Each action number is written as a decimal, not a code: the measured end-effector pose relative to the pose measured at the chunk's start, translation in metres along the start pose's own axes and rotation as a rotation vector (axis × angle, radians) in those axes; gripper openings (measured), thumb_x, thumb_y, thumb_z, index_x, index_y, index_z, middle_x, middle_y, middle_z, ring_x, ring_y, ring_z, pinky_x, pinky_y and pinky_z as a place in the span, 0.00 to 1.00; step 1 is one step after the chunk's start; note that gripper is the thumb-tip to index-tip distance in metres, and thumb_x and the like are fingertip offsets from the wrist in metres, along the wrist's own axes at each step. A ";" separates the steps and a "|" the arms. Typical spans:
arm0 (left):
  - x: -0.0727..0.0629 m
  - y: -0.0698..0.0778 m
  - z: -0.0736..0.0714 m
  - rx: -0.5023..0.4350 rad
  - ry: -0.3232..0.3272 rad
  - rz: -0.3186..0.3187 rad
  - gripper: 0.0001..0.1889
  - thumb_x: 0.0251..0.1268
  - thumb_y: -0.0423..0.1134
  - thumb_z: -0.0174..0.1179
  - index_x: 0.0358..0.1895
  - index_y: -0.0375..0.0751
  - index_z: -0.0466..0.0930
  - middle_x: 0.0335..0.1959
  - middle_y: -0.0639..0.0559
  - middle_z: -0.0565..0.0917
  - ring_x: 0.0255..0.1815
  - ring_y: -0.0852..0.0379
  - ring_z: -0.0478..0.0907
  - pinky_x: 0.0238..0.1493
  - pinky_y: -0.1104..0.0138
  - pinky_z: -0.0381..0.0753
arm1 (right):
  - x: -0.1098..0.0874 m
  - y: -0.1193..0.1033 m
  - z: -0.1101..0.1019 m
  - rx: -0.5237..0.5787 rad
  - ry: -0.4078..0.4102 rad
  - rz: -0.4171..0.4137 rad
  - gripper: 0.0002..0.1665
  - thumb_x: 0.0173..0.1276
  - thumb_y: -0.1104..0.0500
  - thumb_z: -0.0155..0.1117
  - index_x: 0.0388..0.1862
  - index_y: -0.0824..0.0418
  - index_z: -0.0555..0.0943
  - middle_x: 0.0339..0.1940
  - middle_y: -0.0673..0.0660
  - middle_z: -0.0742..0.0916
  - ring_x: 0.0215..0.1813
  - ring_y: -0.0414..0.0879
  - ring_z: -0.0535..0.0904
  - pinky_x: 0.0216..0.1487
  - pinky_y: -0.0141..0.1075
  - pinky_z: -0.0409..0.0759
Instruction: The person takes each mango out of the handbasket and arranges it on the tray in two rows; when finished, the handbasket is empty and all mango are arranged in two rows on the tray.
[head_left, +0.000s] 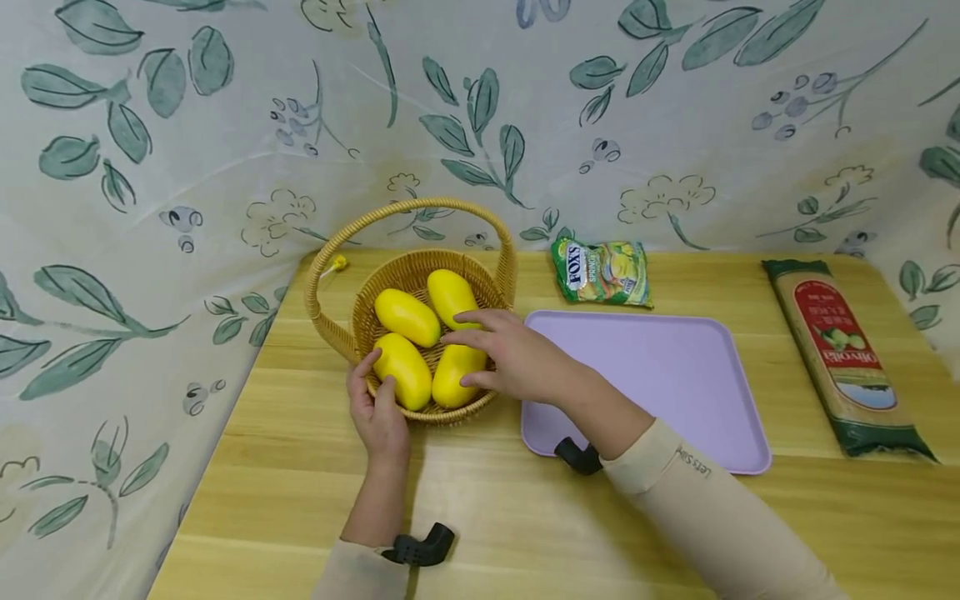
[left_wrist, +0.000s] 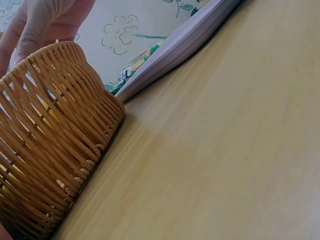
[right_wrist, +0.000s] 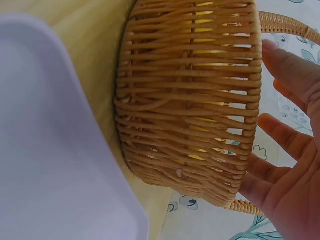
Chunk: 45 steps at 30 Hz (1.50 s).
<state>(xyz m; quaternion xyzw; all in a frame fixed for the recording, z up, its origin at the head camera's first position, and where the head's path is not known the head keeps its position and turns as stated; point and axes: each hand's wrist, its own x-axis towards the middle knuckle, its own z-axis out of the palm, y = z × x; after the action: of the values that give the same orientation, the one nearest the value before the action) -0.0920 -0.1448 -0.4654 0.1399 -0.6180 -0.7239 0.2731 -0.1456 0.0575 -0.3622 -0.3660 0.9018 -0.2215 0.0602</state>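
A round wicker basket (head_left: 442, 418) with a tall arched handle stands on the table, holding several yellow mangoes (head_left: 407, 317). My left hand (head_left: 382, 421) holds the basket's near left rim, its fingertips beside the nearest left mango (head_left: 403, 372). My right hand (head_left: 521, 357) reaches over the right rim with fingers spread, the fingertips above or against the two right-hand mangoes; contact is unclear. In the right wrist view, the spread fingers (right_wrist: 285, 132) show above the rim, and the basket wall (right_wrist: 187, 100) hides most of the fruit.
A lilac tray (head_left: 731, 400) lies right of the basket, under my right forearm. Behind it is a green FOX'S candy bag (head_left: 602, 272). A long pack with a red label (head_left: 847, 358) lies at the far right. A small yellow-headed item (head_left: 339, 262) sits behind the basket.
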 end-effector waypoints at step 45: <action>-0.002 0.000 -0.004 0.048 -0.039 -0.011 0.20 0.69 0.27 0.47 0.61 0.33 0.76 0.81 0.42 0.59 0.86 0.46 0.37 0.84 0.48 0.38 | 0.038 -0.002 0.012 -0.111 -0.309 -0.055 0.41 0.57 0.55 0.81 0.71 0.49 0.77 0.74 0.56 0.76 0.78 0.58 0.66 0.80 0.53 0.63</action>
<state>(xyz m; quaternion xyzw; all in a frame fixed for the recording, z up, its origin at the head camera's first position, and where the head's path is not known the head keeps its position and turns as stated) -0.0884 -0.1472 -0.4662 0.1355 -0.6397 -0.7129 0.2535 -0.1684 0.0257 -0.3702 -0.4228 0.8824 -0.1142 0.1717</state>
